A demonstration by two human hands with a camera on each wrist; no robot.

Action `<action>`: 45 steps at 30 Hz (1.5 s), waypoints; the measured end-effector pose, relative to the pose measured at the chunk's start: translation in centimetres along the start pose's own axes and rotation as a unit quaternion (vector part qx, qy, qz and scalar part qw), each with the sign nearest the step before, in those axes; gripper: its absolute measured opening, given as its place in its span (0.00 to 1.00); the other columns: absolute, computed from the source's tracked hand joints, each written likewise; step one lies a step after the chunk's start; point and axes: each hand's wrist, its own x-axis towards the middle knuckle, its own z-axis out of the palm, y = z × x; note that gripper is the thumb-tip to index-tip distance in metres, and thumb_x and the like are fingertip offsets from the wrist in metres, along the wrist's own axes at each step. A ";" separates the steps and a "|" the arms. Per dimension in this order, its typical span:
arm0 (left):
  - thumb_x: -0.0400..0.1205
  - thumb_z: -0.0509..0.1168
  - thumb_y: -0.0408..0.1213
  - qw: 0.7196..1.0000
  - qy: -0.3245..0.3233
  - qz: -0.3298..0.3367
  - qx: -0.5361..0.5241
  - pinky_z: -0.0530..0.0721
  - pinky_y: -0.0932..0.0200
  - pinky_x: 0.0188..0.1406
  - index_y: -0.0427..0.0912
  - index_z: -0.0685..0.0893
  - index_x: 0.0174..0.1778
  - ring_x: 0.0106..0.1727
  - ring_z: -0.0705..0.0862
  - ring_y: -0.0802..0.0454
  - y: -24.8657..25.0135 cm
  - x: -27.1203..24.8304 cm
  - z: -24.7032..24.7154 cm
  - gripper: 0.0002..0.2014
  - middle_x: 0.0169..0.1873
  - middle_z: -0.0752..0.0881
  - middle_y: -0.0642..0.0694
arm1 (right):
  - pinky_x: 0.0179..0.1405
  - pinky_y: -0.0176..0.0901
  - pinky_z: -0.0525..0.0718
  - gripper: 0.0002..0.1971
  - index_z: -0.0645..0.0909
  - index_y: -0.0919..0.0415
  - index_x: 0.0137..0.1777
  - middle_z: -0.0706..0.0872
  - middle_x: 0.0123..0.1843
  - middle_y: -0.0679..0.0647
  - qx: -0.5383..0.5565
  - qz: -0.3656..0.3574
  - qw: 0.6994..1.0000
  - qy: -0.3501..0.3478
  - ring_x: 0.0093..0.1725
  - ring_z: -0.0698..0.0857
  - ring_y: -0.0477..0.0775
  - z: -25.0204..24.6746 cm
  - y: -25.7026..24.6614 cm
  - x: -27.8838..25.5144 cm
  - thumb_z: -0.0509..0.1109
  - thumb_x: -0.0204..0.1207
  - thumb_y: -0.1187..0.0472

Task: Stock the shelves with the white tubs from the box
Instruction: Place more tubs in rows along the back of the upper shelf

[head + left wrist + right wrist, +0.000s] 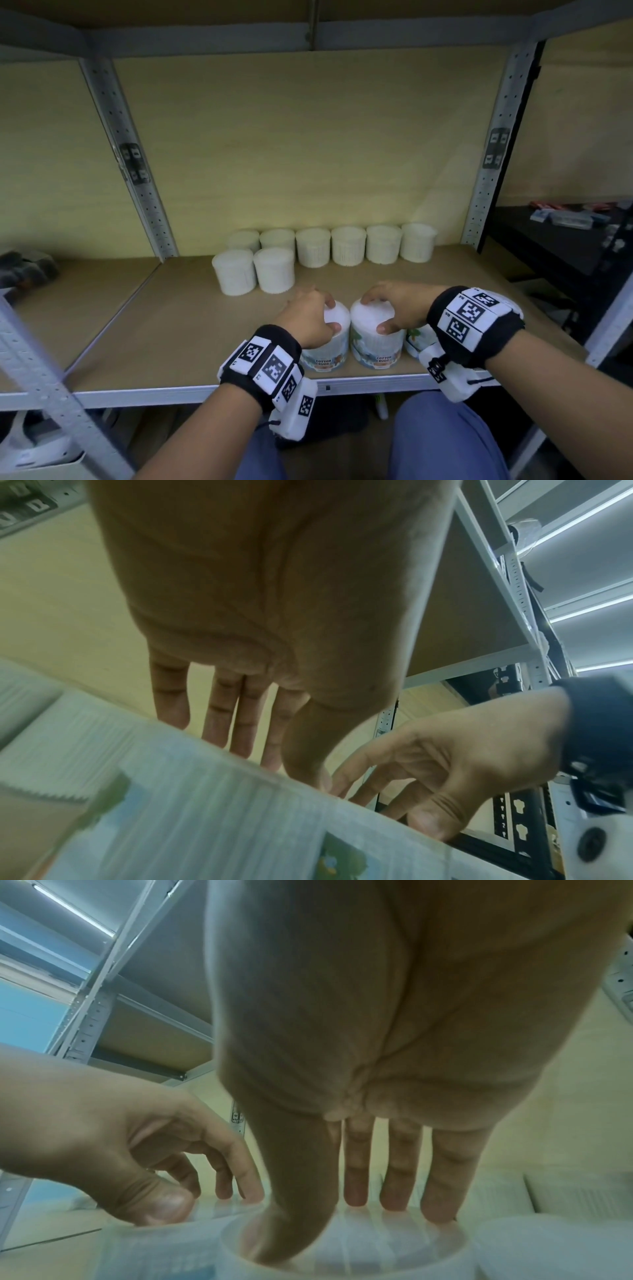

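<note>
Two white cotton-bud tubs stand side by side near the front edge of the wooden shelf (164,329). My left hand (332,314) grips the left tub (325,356) from above, thumb and fingers round its lid. My right hand (375,315) grips the right tub (375,353) the same way. A third labelled tub (416,337) sits half hidden under my right wrist. In the left wrist view my left hand (274,758) reaches over the blurred left tub (205,804). In the right wrist view my right hand (342,1223) clasps the right tub's lid (394,1259).
Several more white tubs (347,246) stand in rows at the back of the shelf. Grey perforated posts (147,192) flank the bay, with an upper shelf above. Dark items (25,269) lie in the left bay. A black rack (561,240) stands to the right.
</note>
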 end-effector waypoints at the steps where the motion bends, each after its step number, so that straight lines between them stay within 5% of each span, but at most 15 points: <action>1: 0.78 0.69 0.48 1.000 0.001 0.001 0.000 0.71 0.45 0.75 0.48 0.76 0.70 0.75 0.71 0.45 0.0 0.0 0.0 0.25 0.73 0.71 0.44 | 0.75 0.46 0.70 0.32 0.65 0.53 0.79 0.68 0.78 0.48 0.001 0.001 1.000 -0.002 0.76 0.71 0.53 -0.1 -0.1 0.0 0.72 0.76 0.54; 8: 0.79 0.68 0.45 0.999 -0.004 0.015 -0.031 0.77 0.55 0.69 0.45 0.77 0.72 0.69 0.78 0.49 -0.1 0.1 -1.3 0.25 0.69 0.79 0.47 | 0.71 0.47 0.75 0.32 0.69 0.48 0.76 0.73 0.76 0.47 0.016 0.010 1.000 0.000 0.72 0.75 0.52 -1.0 -0.3 0.4 0.75 0.73 0.52; 19: 0.78 0.67 0.37 0.997 0.028 -0.015 -0.072 0.72 0.67 0.59 0.43 0.74 0.75 0.70 0.78 0.51 -4.4 2.1 -6.1 0.26 0.71 0.78 0.45 | 0.61 0.41 0.80 0.22 0.79 0.57 0.67 0.83 0.64 0.52 0.115 -0.024 0.986 0.115 0.61 0.82 0.51 -3.6 -3.2 4.2 0.73 0.75 0.52; 28: 0.79 0.67 0.43 0.993 0.057 -0.071 -0.071 0.76 0.60 0.60 0.43 0.76 0.72 0.67 0.79 0.49 -10.5 5.3 -8.7 0.24 0.69 0.79 0.46 | 0.52 0.35 0.76 0.17 0.82 0.57 0.63 0.85 0.61 0.52 0.097 -0.045 0.986 0.131 0.50 0.79 0.46 -5.5 -7.2 11.3 0.73 0.75 0.54; 45: 0.82 0.64 0.47 0.992 0.011 -0.122 -0.005 0.70 0.55 0.71 0.43 0.70 0.76 0.76 0.70 0.45 -18.8 12.8 -9.8 0.27 0.75 0.69 0.42 | 0.63 0.43 0.77 0.29 0.74 0.59 0.73 0.78 0.72 0.55 0.000 0.000 0.999 0.037 0.69 0.79 0.56 -7.4 -12.3 23.8 0.73 0.75 0.49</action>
